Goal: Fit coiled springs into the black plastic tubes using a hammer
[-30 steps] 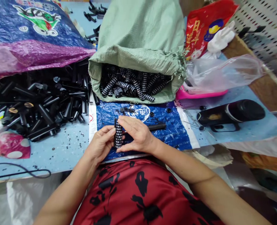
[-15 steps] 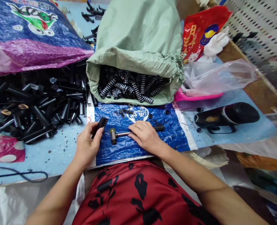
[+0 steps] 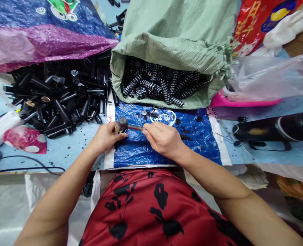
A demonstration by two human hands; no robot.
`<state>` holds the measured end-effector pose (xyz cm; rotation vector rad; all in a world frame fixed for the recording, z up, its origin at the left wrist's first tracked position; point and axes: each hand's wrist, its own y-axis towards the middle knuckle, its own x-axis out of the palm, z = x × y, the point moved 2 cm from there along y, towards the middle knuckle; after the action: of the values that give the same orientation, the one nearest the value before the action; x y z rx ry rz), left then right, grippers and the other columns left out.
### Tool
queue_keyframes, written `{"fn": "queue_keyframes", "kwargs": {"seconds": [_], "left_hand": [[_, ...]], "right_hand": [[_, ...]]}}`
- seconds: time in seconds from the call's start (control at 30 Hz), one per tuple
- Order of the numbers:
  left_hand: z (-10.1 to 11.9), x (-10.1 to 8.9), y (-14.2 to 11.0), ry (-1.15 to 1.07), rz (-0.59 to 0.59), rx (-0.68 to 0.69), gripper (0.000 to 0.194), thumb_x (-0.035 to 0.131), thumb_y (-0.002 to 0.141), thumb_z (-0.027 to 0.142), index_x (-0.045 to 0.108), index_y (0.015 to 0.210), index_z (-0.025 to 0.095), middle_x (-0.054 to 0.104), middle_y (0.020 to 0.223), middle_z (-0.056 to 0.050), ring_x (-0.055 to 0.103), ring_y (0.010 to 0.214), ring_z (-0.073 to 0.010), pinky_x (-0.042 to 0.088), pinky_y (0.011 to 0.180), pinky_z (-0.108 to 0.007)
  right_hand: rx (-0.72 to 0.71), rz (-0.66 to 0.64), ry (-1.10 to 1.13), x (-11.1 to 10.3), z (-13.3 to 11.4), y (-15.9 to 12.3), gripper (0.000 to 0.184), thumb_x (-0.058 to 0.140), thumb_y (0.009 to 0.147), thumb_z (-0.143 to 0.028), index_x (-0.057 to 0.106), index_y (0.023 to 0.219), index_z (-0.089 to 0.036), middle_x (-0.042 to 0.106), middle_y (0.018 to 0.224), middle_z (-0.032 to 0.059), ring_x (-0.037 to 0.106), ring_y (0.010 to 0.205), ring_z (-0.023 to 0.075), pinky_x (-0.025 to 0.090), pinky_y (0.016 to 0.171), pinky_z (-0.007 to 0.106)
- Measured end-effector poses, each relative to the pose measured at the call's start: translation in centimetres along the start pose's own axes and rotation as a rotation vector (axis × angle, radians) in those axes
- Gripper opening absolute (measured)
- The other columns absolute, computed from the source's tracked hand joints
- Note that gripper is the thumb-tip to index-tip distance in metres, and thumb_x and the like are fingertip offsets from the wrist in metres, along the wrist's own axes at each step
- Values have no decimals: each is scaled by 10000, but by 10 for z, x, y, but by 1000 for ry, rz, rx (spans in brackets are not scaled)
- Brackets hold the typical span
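Note:
My right hand is closed round the handle of a small mallet, whose black grip end pokes out on the far side of the fist. The mallet's rounded head is raised over my left hand. Between my left thumb and fingers is a short black tube, mostly hidden by the head and fingers. Both hands are above a blue plastic sheet printed with white lettering. Small black rings and black bits are scattered on it.
A green woven sack lies open ahead, full of black-and-white patterned grips. Many black tubes are heaped at left, below a blue and pink bag. On the right lie a black flask and a pink tray under clear plastic.
My right hand has lifted the mallet off the sheet and brought its head left, above the tube in my left hand. The camera view has shifted, so the scene sits further right.

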<state>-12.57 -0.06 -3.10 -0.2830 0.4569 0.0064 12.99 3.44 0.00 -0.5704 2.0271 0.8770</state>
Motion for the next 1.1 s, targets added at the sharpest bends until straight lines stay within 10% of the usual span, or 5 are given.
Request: {"fn": "queue_keyframes", "kwargs": {"seconds": [0.3, 0.53, 0.77, 0.93, 1.1], "left_hand": [[12, 4, 14, 199, -34, -33, 333, 904, 619, 279, 577, 636, 213, 511, 545, 45, 399, 508, -117, 239, 519, -270], [7, -84, -72, 355, -384, -73, 281, 902, 669, 412, 696, 710, 224, 547, 541, 21, 448, 475, -137, 278, 460, -255], [40, -99, -22, 720, 518, 59, 204, 667, 899, 407, 739, 897, 216, 696, 909, -113, 636, 859, -272, 510, 792, -372], [44, -106, 38, 973, 342, -319, 265, 648, 863, 442, 679, 751, 204, 608, 719, -79, 611, 849, -314, 528, 843, -509], [35, -119, 62, 908, 408, -373, 183, 780, 747, 435, 759, 836, 277, 532, 587, 32, 492, 658, -199, 489, 773, -366]], "right_hand": [[-232, -62, -14, 15, -19, -24, 293, 478, 1089, -301, 743, 1076, -176, 702, 767, 55, 624, 688, 176, 495, 637, 318], [-164, 37, -4, 7, 18, -47, 145, 643, 1034, -266, 733, 1110, -182, 775, 929, 64, 686, 812, 183, 533, 758, 326], [-176, -44, -64, 17, 10, -31, 217, 651, 1030, -354, 746, 1029, -158, 750, 987, 99, 667, 886, 218, 513, 789, 356], [-107, 55, -76, -3, 29, -31, 189, 611, 1051, -323, 740, 1051, -185, 772, 957, 66, 688, 856, 195, 515, 790, 332], [272, 221, -276, -37, 90, -12, 255, 498, 1080, -280, 716, 1135, -159, 776, 1043, 119, 684, 942, 239, 509, 901, 359]]}}
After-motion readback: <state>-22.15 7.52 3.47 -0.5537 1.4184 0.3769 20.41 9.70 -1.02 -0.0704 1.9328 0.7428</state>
